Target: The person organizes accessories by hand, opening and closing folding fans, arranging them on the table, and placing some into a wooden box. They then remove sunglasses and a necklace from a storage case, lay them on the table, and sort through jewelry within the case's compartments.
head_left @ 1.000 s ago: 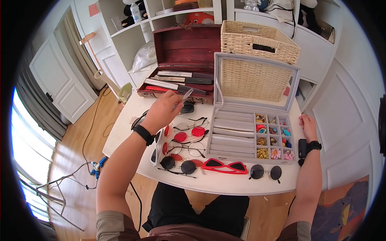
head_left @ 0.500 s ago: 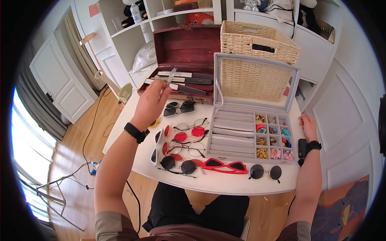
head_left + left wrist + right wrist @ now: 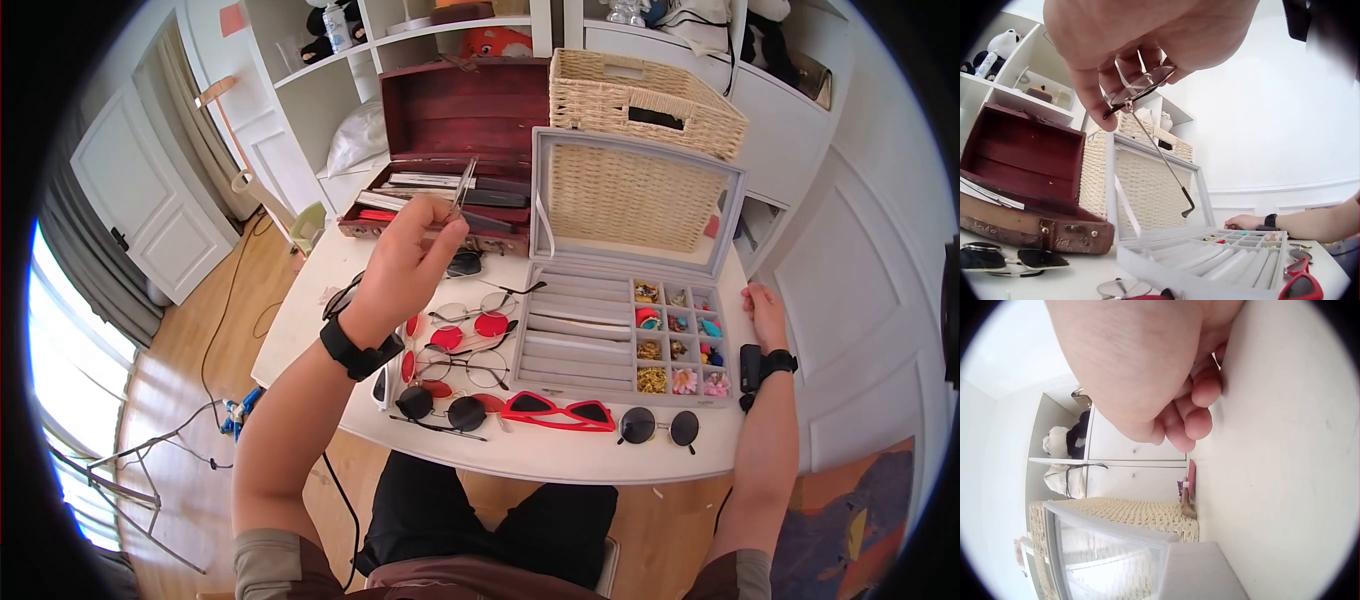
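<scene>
Raised above the table, my left hand [image 3: 408,262] pinches a pair of thin metal-framed eyeglasses [image 3: 1141,87] by the lens end. One slim temple with a dark tip [image 3: 1186,203] hangs down in the left wrist view. Beneath and around this hand lie several glasses, among them clear round eyeglasses [image 3: 487,368], dark round sunglasses [image 3: 466,413] and red-framed sunglasses [image 3: 540,407]. My right hand [image 3: 766,318] rests on the tabletop at the right, fingers loosely curled, holding nothing. Beside it is a grey jewellery box [image 3: 570,376], its glass lid raised.
Behind the left hand stands an open dark red wooden case [image 3: 455,115] with folding fans [image 3: 490,190] inside. A woven basket [image 3: 690,95] stands behind the jewellery box. Small jewellery [image 3: 653,381] fills the box's right compartments. Another pair of round sunglasses [image 3: 636,426] lies near the front edge.
My left hand first moved left, then back right, with the eyeglasses raised upright in its fingers. The right hand stayed in place.
</scene>
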The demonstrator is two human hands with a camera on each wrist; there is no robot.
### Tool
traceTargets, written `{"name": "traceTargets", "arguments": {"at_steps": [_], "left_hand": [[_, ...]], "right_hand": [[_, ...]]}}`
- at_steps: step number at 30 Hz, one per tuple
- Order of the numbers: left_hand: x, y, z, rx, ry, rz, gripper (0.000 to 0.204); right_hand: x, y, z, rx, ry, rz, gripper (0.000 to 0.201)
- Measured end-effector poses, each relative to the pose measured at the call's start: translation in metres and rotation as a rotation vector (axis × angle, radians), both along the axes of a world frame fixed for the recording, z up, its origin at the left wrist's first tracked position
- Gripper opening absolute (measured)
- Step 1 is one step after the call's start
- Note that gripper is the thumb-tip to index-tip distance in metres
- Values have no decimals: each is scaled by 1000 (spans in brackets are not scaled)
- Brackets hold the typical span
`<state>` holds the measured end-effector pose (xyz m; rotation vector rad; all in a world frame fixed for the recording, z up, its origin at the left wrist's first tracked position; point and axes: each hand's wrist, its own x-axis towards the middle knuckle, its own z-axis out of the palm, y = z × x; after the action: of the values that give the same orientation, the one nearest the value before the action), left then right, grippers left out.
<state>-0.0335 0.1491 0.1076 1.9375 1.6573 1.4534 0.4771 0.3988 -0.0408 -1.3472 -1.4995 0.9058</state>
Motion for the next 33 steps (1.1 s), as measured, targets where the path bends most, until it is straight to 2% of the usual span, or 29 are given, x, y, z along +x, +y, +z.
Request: {"name": "traceTargets", "arguments": {"at_steps": [4, 6, 8, 11, 13, 14, 16, 19, 26, 29, 33], "left_hand": [[19, 21, -3, 101, -193, -104, 16], [29, 31, -10, 106, -135, -141, 13], [51, 28, -17, -33, 11, -122, 12], [67, 30, -40, -52, 65, -186, 12], [72, 29, -43, -239, 243, -203, 15], [73, 30, -45, -242, 243, -206, 15], [75, 31, -50, -249, 439, -236, 18], [80, 29, -57, -272, 561, -229, 17], [75, 30, -69, -238, 671, -234, 14], [74, 25, -64, -291, 662, -250, 18], [63, 19, -64, -233, 677, -257, 28]], "right_hand": [[-4, -5, 4, -6, -4, -12, 30], [-4, -6, 5, -1, -14, -14, 30], [-5, -8, 6, 7, -18, -8, 30], [-7, -11, 10, -26, -19, -18, 30], [-8, -12, 10, -14, -22, -16, 30], [-9, -13, 12, -17, -22, -19, 30], [-10, -14, 14, -33, -34, -13, 30], [-10, -15, 15, -37, -25, -12, 30], [-8, -10, 10, -30, -9, -15, 29], [-8, -11, 10, -35, 11, -16, 29], [-9, -13, 11, -33, 2, -14, 30]]}}
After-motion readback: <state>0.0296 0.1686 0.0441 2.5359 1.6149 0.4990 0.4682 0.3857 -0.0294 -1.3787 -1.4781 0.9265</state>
